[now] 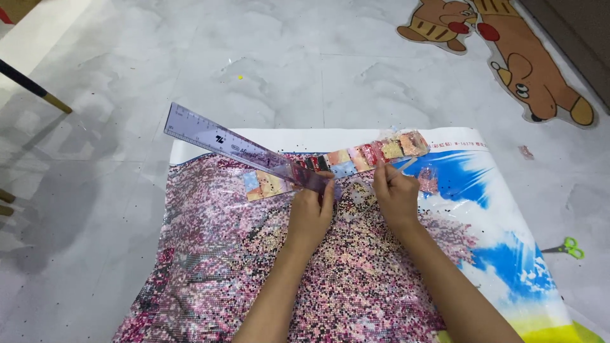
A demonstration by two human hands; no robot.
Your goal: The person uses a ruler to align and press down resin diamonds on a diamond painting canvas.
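Left hand (310, 213) pinches the near end of a clear purple ruler (244, 151), slanting up-left over a beaded canvas (356, 267) on the floor; right hand (395, 195) pinches a multicoloured strip (356, 159).

Your left hand (309, 213) hides the ruler's (248, 151) near end; the canvas (356, 279) runs off the bottom edge.

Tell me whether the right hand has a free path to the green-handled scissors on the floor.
Probably yes: the scissors lie in the open on the floor to the right of the canvas, nothing between. But the right hand is busy at the colourful strip.
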